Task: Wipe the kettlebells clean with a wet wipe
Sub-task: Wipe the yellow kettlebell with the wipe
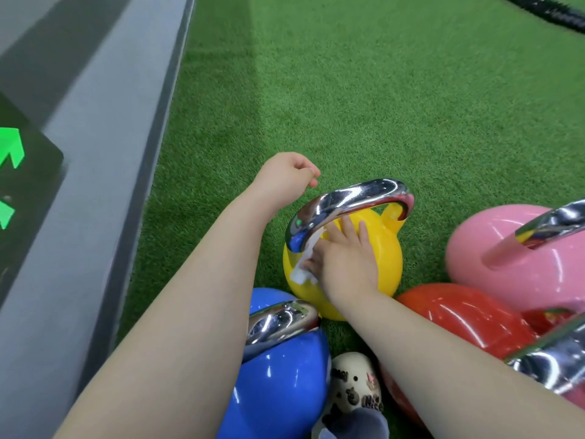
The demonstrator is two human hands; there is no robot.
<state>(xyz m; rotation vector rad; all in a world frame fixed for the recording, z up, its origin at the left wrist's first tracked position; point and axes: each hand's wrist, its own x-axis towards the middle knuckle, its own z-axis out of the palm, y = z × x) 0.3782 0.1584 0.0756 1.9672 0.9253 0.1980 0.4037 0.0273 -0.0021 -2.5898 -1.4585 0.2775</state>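
Note:
A yellow kettlebell with a chrome handle stands on green turf. My right hand lies flat on its top with straight fingers, pressing a white wet wipe against the yellow body under the handle's left end. My left hand hovers just left of the handle, fingers curled, holding nothing that I can see. A blue kettlebell sits near me on the left, a red one on the right, and a pink one further right.
Green turf stretches ahead. A grey raised ledge runs along the left, with a black panel showing green arrows. A patterned shoe sits between the blue and red kettlebells. A black rope lies at the far right.

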